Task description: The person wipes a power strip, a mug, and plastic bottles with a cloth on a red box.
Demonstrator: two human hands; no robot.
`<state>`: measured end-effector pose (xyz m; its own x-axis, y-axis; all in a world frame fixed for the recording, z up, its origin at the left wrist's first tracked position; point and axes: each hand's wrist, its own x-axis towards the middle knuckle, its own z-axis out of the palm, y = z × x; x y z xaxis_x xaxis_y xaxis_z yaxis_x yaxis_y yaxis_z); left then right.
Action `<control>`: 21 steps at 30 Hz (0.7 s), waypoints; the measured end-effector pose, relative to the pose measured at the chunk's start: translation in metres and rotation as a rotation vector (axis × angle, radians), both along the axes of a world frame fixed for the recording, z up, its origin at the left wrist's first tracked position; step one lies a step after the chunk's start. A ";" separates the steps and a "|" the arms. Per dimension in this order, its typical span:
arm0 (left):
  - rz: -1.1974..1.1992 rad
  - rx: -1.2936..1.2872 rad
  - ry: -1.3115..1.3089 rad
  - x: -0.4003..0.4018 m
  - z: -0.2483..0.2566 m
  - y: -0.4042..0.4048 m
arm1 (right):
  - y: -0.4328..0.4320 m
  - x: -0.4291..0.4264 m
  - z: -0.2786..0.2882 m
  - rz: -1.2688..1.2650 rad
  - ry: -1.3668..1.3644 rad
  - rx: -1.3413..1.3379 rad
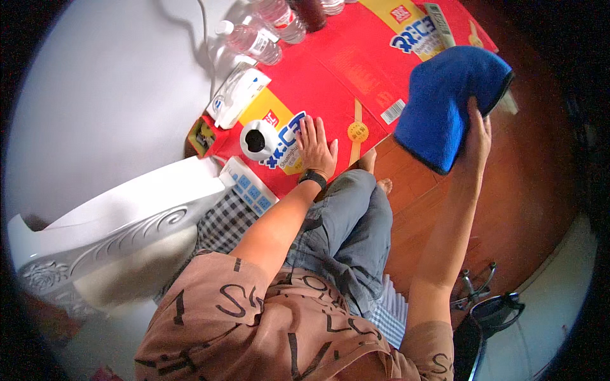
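Observation:
My right hand (479, 135) grips a blue cloth piece (448, 100) with dark edging, raised over the right edge of the red printed cardboard (329, 71). The cloth hangs folded and partly covers that edge. On the cardboard lies my left hand (315, 148), palm down, its thumb apart from the fingers and nothing in it. A black band circles that wrist. Just left of the fingers stands a small white round object (268, 143) with a dark opening; its exact kind is unclear.
Clear plastic bottles (255, 46) and a dark bottle (310, 16) stand at the back. Left are a white soft pack (240, 97), a small red box (207, 135), a white-and-blue panel (252, 186) and a carved white furniture piece (138, 209). Right lies wooden floor (419, 219) with a black chair (493, 309).

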<state>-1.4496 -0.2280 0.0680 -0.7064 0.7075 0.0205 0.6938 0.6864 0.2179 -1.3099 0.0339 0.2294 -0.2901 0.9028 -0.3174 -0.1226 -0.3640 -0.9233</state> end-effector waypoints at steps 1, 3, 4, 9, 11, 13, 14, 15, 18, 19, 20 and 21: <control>0.004 0.025 0.030 0.001 -0.001 0.001 | -0.014 0.014 -0.001 -0.035 0.004 0.028; 0.004 0.059 0.106 0.003 -0.009 0.004 | -0.049 0.043 -0.012 0.035 0.249 -0.086; 0.006 0.076 0.110 0.005 -0.011 0.003 | -0.073 0.056 -0.025 0.036 0.305 -0.219; -0.049 0.294 0.008 0.000 -0.021 -0.003 | -0.204 0.090 -0.052 -0.065 0.500 -0.500; 0.016 0.552 -0.274 0.002 -0.017 -0.018 | -0.244 0.098 -0.045 -0.045 0.666 -0.566; -0.004 0.630 -0.533 0.006 -0.001 -0.035 | -0.266 0.103 -0.030 0.014 0.681 -0.537; -0.100 0.651 -1.419 0.006 0.007 -0.045 | -0.272 0.100 -0.020 0.085 0.696 -0.540; -0.210 0.671 -1.875 0.019 0.023 -0.055 | -0.274 0.103 -0.015 0.095 0.689 -0.512; 0.078 0.625 -2.259 0.079 0.138 -0.086 | -0.279 0.116 -0.009 0.140 0.380 -0.388; 0.075 0.650 -2.241 0.068 0.147 -0.096 | -0.280 0.114 -0.004 0.210 0.320 -0.380; -0.049 0.668 -2.099 0.056 0.153 -0.104 | -0.285 0.106 -0.004 0.186 0.326 -0.400; -0.171 0.672 -1.964 0.048 0.160 -0.110 | -0.289 0.103 -0.001 0.149 0.324 -0.417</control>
<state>-1.4014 -0.3381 0.2281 -0.0512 0.9581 -0.2819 -0.6824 0.1725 0.7103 -1.2070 -0.2553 0.2284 -0.5478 0.6612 -0.5126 -0.2960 -0.7262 -0.6205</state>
